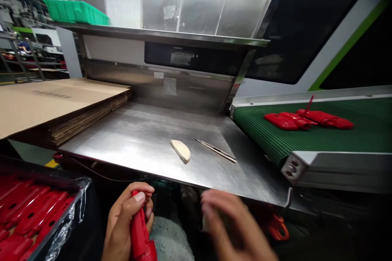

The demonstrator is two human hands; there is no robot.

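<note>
My left hand point(127, 222) is at the bottom of the view, below the front edge of the steel table point(137, 138), with its fingers wrapped round a red plastic handle part point(141, 232) held upright. My right hand point(232, 228) is beside it at the lower middle, smeared by motion, so its fingers cannot be made out. On the table lie a pale wedge-shaped piece point(180, 150) and thin metal tweezers point(216, 150). Several red plastic parts point(306, 120) lie on the green conveyor belt point(321, 138) to the right.
A plastic-lined black bin point(65, 222) at lower left holds several red parts point(24, 216). A stack of flat cardboard sheets point(55, 106) covers the table's left side. A green tray point(76, 11) sits on the upper shelf. An orange-red object point(278, 226) hangs under the table's right edge.
</note>
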